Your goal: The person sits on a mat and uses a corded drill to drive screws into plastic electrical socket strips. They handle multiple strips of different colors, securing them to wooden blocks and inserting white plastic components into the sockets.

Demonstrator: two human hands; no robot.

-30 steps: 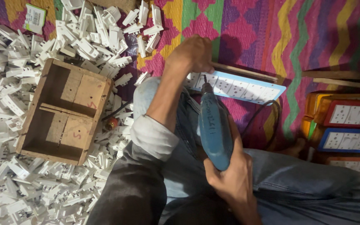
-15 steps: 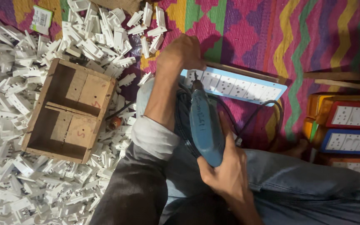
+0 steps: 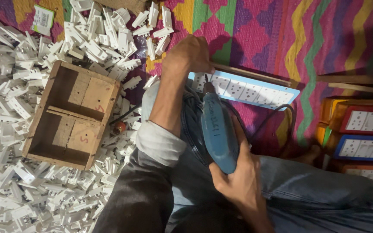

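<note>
Left hand (image 3: 191, 54): you press the white socket panel (image 3: 247, 88) down, fingers closed on its end.
Right hand (image 3: 238, 181): wrapped around the blue electric screwdriver (image 3: 216, 129).
Progress: bit at the panel's first end; the rest is unreached.

A blue electric screwdriver (image 3: 218, 131) is being gripped around its rear end and is lying lengthwise over a denim-clad leg, its dark tip pointing away from the body and being pressed at the near end of a long pale-blue socket panel (image 3: 249, 89). The panel, which is set with a row of white socket faces, is lying flat on the patterned mat, slanting down to the right, and its left end is being pinned from above.
</note>
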